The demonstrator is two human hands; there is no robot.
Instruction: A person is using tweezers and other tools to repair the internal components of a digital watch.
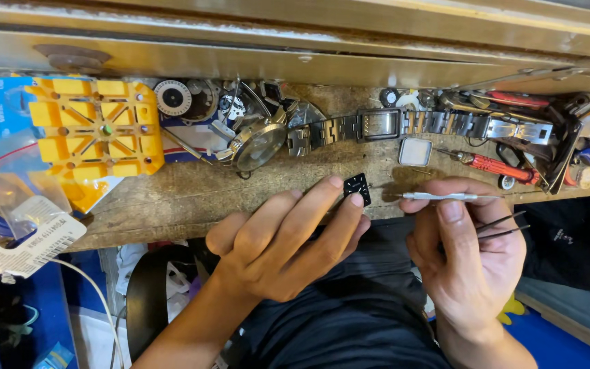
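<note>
Scarred wooden bench [192, 198] — square black dial [357, 188]

Both forearms are bare; no sleeve reaches the wrist in view. Left hand [278, 249] and right hand [469, 263]: no gloves, rings, watch or bracelet seen. Fingernails short and plain. The lap below the hands is covered by dark, near-black fabric with soft creases; type of garment cannot be told.

watch dial [357, 188] partly under fingertips [356, 199], tweezers [507, 225] mostly behind hand, tool tip too small to tell
</note>
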